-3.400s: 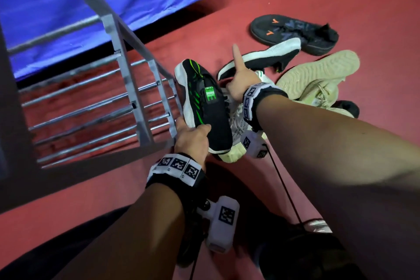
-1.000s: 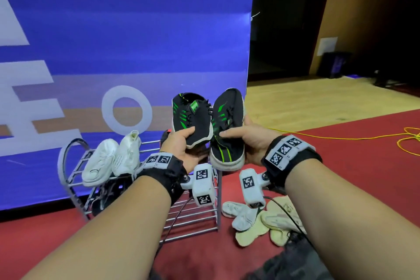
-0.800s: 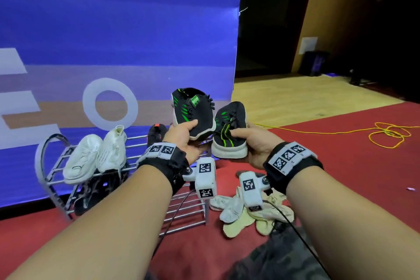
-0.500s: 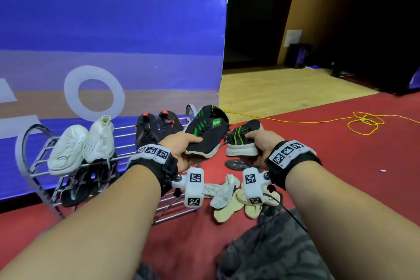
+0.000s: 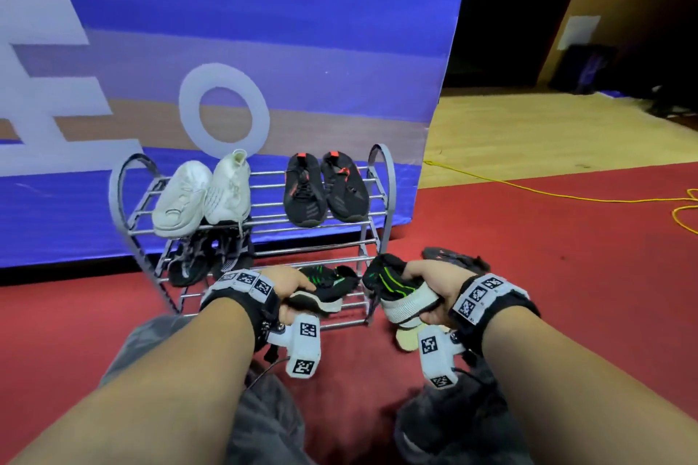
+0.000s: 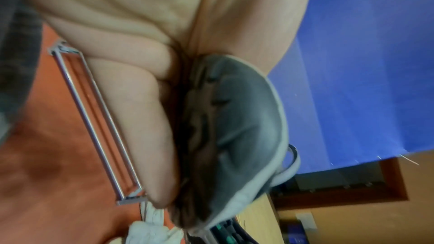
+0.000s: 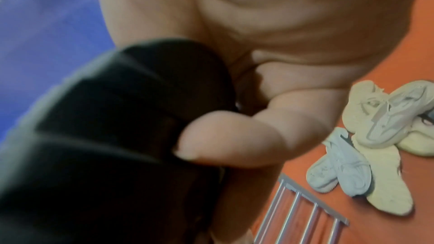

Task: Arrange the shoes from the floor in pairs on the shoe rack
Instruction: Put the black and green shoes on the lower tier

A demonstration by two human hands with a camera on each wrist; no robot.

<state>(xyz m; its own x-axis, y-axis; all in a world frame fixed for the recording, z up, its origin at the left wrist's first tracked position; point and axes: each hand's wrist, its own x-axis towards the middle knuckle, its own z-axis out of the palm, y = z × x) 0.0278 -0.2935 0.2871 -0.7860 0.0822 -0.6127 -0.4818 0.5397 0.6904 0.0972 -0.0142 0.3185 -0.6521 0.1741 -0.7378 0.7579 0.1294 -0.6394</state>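
Note:
My left hand (image 5: pixel 291 293) grips a black shoe with green stripes (image 5: pixel 325 285) by its heel, low in front of the metal shoe rack (image 5: pixel 381 200) at its bottom tier. Its grey sole (image 6: pixel 244 121) fills the left wrist view beside my fingers (image 6: pixel 140 118). My right hand (image 5: pixel 426 287) holds the matching black and green shoe (image 5: pixel 396 283) just right of the rack's front post; the thumb (image 7: pixel 225 140) presses on its dark upper (image 7: pixel 105 127). The top tier carries a white pair (image 5: pixel 204 192) and a black pair with orange tabs (image 5: pixel 325 189). A dark pair (image 5: pixel 207 257) sits on the middle tier at the left.
Cream and pale shoes (image 7: pixel 366 146) lie heaped on the red carpet (image 5: pixel 566 257) right of the rack, with a dark shoe (image 5: pixel 449 257) behind my right hand. A blue banner (image 5: pixel 264 30) stands behind the rack. A yellow cable (image 5: pixel 566 196) runs across the floor at the right.
Both hands have come down with the black and green shoes from chest height to the rack's bottom tier. The camera has dipped toward the rack.

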